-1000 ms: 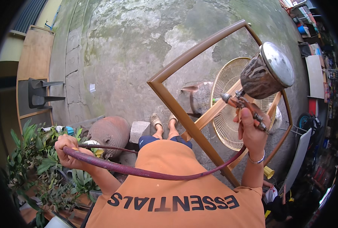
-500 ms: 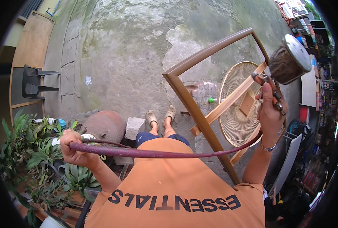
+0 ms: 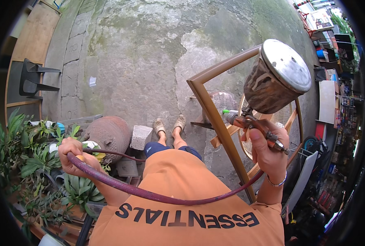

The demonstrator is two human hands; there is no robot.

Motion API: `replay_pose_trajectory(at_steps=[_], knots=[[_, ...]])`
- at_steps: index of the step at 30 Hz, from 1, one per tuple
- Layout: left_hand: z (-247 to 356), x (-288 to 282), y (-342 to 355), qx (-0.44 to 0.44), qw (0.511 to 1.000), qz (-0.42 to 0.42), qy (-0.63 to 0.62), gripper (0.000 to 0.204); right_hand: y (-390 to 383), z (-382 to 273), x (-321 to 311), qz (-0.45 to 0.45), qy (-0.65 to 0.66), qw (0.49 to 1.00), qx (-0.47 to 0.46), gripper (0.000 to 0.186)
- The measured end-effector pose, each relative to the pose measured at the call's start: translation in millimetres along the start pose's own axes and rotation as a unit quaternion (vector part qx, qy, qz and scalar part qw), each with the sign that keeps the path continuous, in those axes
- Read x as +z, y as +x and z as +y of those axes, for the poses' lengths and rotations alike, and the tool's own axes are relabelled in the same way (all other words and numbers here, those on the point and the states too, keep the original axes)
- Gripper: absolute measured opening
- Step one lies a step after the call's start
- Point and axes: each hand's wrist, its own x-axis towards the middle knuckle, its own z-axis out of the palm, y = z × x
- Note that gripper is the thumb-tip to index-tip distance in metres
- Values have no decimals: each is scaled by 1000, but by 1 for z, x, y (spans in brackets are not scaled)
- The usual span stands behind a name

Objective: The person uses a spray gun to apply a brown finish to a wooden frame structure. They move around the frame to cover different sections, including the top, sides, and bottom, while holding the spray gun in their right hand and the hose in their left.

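Note:
My right hand is wrapped round the handle of a spray gun with a paint-stained cup and a pale metal lid on top. The gun's nozzle points left, over a brown frame. A dark red hose runs across my front from near my right wrist to my left hand, whose fingers are closed round it. Past the gun, partly hidden by it, is a round woven fan-shaped panel set within the frame on wooden strips. Something with a bright green tip shows beside the frame.
Potted plants crowd the left, next to a large clay jar and a concrete block. A dark chair stands farther left. Shelves with many items line the right. Stained concrete floor stretches ahead.
My right hand has brought the spray gun left and closer, and its nozzle now points left. The hose sags lower across my front. My left hand has shifted slightly left, still holding the hose.

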Motion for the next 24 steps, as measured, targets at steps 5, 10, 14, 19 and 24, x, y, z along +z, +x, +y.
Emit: replay_pose_trajectory(at_steps=[5, 10, 14, 19, 24], knots=[[0, -2, 1, 11, 1000, -12, 15, 44, 30, 11, 6, 56, -110, 992, -34, 30], [5, 0, 0, 26, 998, -47, 28, 56, 49, 15, -27, 185, -175, 967, 18, 27], [3, 4, -1, 20, 998, -37, 50, 64, 55, 14, -36, 260, -161, 952, 4, 30], [-4, 4, 1, 9, 999, -34, 24, 63, 45, 2, -21, 160, -130, 978, 20, 31], [-9, 4, 9, 10, 999, -6, 52, 60, 31, -5, 4, 22, -98, 995, -5, 26]])
